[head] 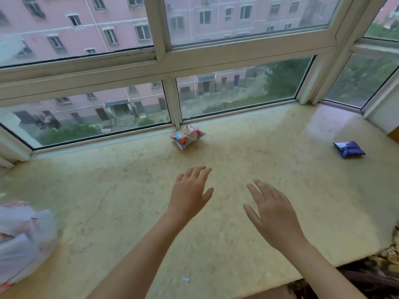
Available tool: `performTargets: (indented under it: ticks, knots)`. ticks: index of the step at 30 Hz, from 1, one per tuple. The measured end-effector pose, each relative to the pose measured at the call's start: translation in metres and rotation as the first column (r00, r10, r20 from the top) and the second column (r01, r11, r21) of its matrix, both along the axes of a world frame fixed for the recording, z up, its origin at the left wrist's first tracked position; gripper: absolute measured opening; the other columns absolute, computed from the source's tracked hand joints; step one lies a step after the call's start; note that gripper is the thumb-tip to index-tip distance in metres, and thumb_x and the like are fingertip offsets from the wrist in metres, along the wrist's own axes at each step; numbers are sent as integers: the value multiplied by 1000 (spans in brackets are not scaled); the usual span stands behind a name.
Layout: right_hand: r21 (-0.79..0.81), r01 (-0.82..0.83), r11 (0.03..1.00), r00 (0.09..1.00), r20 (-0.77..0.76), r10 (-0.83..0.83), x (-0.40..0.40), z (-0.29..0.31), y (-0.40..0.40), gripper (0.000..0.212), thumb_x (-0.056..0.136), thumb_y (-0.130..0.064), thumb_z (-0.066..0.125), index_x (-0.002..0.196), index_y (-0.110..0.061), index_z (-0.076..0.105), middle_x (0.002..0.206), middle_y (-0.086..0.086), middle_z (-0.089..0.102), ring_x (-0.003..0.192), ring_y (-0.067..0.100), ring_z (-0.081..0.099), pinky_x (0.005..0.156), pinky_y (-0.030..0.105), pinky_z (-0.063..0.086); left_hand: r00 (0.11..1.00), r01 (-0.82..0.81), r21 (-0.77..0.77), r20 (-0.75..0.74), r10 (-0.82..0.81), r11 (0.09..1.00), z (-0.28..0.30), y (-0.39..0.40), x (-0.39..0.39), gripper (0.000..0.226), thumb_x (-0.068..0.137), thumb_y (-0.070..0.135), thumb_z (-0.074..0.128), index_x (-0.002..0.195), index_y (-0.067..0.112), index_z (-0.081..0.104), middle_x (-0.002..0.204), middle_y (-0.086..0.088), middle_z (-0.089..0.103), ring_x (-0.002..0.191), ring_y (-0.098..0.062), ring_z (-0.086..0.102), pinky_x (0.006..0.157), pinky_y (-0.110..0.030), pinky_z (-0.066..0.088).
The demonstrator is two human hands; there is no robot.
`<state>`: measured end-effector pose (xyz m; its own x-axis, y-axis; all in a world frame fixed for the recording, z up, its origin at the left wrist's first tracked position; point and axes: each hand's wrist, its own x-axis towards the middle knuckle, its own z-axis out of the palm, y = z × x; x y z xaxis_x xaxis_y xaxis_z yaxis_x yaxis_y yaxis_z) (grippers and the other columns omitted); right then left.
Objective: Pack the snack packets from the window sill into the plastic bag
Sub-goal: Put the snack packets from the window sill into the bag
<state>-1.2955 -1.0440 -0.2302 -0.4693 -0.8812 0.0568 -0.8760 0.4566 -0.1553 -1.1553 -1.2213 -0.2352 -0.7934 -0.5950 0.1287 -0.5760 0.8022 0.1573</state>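
Sitting at the left edge of the window sill is the plastic bag, blurred, with some packets showing inside it. The left hand is hovering over the middle of the sill, its grip wide and holding nothing. A colourful snack packet is lying at the back edge, against the window frame. The right hand is hovering too, fingers spread, holding nothing. A blue snack packet is lying near the right edge.

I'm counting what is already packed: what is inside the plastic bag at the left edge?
The plastic bag looks full: faint reddish and orange packet shapes show through its cloudy film. It is blurred and cropped, so the packets cannot be counted.
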Motion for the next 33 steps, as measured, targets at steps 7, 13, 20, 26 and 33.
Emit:
performTargets:
  ticks: [7,13,20,26,33]
  knots:
    - [-22,-45,999,999,-17,45,-103,-85,-110,56,87,-44,37,125,-9,60,128,14,59,113,33,59,88,47,51,987,-154,38,-29,156,987,-80,-114,-105,61,90,41,56,144,21,38,145,2,43,133,-19,38,102,-35,34]
    - [29,-28,999,998,-56,29,-182,-213,-190,52,89,-39,58,131,-8,55,135,17,54,121,36,53,93,53,48,960,-277,70,-8,279,958,-176,-233,-179,73,89,44,56,149,17,25,151,-6,34,139,-24,27,109,-40,27]
    - [78,50,996,999,12,-51,-207,-328,-268,63,87,-46,30,128,-5,56,130,19,56,120,39,53,94,52,44,948,-309,151,123,292,939,-257,-332,-215,83,94,48,49,154,21,0,162,-5,-3,148,-21,-3,118,-42,6]
    - [-1,88,996,996,8,-88,-221,-367,-286,68,88,-57,30,140,-16,45,150,11,38,136,29,33,106,45,17,924,-378,208,151,352,902,-274,-399,-230,114,69,65,70,152,37,-3,160,-8,-13,147,-24,-13,116,-53,-4]
    - [16,104,994,993,61,-105,-221,-365,-284,73,92,-63,11,145,-20,37,156,5,27,142,22,26,110,46,18,912,-348,182,295,286,920,-268,-436,-233,108,47,92,45,143,58,9,127,-5,55,115,-32,50,94,-46,38]
